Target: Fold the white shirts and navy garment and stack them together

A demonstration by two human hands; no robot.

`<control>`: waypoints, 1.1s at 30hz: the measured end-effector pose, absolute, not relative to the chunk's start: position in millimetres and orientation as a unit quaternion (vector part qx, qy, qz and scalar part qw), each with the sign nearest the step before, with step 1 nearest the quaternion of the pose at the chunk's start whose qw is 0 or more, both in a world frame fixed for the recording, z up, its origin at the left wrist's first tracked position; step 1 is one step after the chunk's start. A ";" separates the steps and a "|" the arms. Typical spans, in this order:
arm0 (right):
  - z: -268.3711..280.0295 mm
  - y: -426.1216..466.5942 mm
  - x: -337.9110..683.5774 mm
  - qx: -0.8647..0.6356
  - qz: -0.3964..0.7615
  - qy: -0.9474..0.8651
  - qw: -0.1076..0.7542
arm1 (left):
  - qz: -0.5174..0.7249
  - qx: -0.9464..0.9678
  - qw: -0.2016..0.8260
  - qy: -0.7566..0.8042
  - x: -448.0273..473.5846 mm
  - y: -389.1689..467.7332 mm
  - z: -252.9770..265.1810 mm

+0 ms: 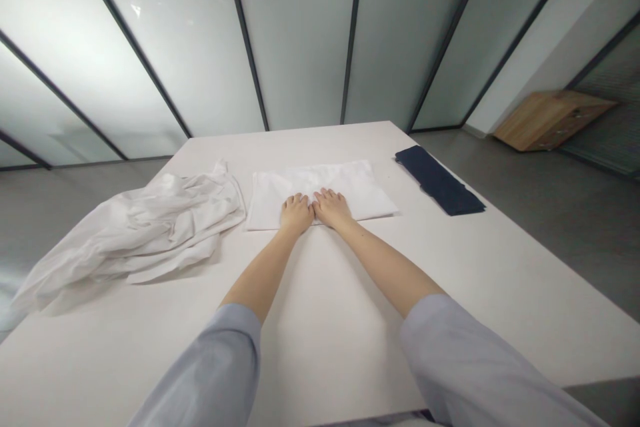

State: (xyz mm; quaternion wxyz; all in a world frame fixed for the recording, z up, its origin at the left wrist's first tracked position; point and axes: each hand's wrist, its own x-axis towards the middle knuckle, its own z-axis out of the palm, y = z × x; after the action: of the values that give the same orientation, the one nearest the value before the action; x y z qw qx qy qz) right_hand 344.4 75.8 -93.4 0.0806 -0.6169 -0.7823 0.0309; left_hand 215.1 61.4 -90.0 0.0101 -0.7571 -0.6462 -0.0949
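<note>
White cloth (325,177), beneath flat, unclenched left grip (297,213) and right grip (331,207), lies between crumpled fabric (170,220) and navy cloth (440,181).

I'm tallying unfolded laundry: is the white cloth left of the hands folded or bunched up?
Bunched up: the white cloth lies in a loose, wrinkled heap with uneven edges.

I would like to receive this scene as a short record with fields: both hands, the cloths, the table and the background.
Left hand grip: open, palm down on the flat white cloth
Right hand grip: open, palm down, beside the left
Flat white cloth: roughly rectangular, apparently folded
Loose white cloth: crumpled, at the left, spilling over the table edge
Dark blue item: flat, near the right edge, probably fabric
Table: white
Background: frosted panels, wooden cabinet at right
</note>
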 end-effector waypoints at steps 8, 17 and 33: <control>-97.6 63.0 362.4 -0.647 0.033 -0.760 0.051 | -0.030 -0.736 -0.018 -0.676 205.5 55.1 -95.1; -100.0 60.0 442.3 -0.696 0.029 -0.717 0.019 | -0.006 -0.702 -0.013 -0.712 143.5 56.4 -94.3; -100.1 67.9 465.4 -0.677 0.004 -0.735 0.033 | 0.023 -0.711 0.039 -0.701 124.7 43.3 -94.0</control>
State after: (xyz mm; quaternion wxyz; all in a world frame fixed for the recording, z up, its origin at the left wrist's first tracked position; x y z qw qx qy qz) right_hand 465.4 67.9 -100.1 0.0325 -0.6773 -0.7350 0.0037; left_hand 124.7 43.3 -94.0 0.0394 -0.7113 -0.7014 0.0230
